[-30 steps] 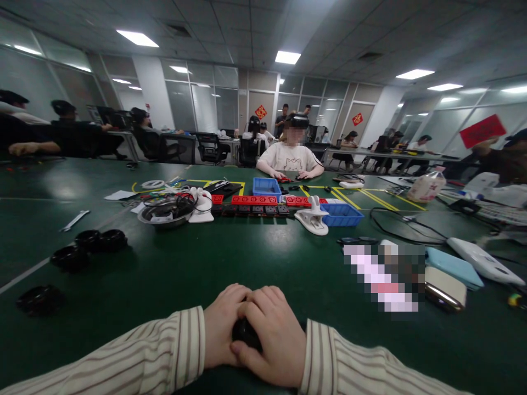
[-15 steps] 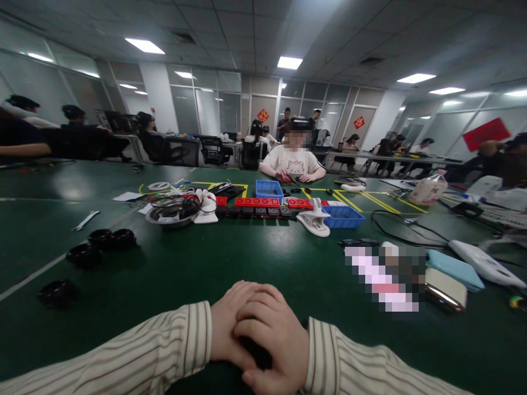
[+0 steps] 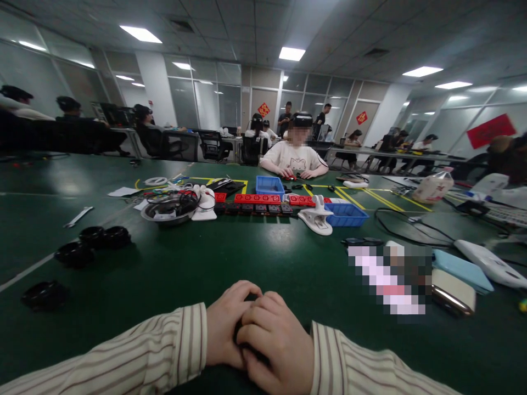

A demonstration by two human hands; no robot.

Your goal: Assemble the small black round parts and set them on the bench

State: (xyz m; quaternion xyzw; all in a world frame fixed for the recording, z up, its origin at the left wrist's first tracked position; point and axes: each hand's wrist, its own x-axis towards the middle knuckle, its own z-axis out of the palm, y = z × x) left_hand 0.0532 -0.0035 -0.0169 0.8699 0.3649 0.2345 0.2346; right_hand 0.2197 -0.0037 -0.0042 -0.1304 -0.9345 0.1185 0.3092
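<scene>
My left hand and my right hand rest together on the green table at the near edge. Both are closed around a small black object, mostly hidden between the fingers. The right hand lies partly over the left. Striped sleeves cover both forearms.
Black round parts and a wrench lie at the left. A metal bowl, red and black blocks, blue bins and a white clamp sit mid-table. Flat devices lie at the right. A person sits opposite.
My hands have shifted slightly while staying clasped on the black object; the right hand has slid a little over the left. The view has tilted a bit.
</scene>
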